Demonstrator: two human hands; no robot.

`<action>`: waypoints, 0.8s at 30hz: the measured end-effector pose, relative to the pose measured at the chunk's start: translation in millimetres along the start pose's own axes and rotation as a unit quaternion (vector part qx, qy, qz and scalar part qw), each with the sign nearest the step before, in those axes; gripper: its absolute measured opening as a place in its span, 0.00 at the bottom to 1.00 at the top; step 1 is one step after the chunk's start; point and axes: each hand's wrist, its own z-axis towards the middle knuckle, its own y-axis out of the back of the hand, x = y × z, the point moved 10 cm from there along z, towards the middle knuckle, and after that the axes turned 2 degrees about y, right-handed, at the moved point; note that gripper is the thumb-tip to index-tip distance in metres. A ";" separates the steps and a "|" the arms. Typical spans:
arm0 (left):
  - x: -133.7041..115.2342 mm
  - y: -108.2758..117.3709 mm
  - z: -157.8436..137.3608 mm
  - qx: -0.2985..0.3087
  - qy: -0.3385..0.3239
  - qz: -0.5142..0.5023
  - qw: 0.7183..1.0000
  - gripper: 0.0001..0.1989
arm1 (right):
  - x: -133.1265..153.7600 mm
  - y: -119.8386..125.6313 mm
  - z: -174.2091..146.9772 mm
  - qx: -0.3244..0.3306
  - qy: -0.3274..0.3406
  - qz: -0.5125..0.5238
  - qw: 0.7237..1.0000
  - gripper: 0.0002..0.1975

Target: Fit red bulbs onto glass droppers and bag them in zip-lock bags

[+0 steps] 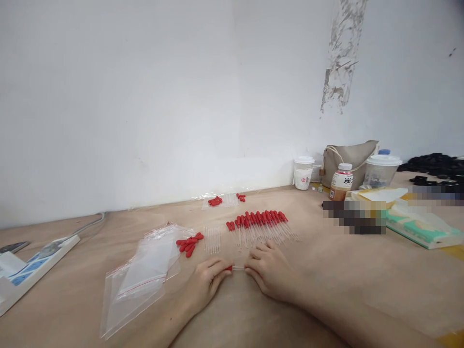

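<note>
Covering both ends, the left hand (207, 280) pinches a red bulb (229, 268), the right hand (271, 270) its clear tube (238, 268).

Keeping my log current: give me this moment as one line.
left hand: holding red bulb | right hand: holding clear tube | red-topped droppers: rowed beyond hands

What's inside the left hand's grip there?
Part of a red bulb shows at the left hand, with a clear tube leading toward the right hand. The grip covers the rest.
</note>
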 end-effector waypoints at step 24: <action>9.8 -7.2 -2.0 0.037 0.066 0.014 0.997 0.09 | -91.5 -39.5 52.7 -0.038 -0.392 0.002 0.919 0.13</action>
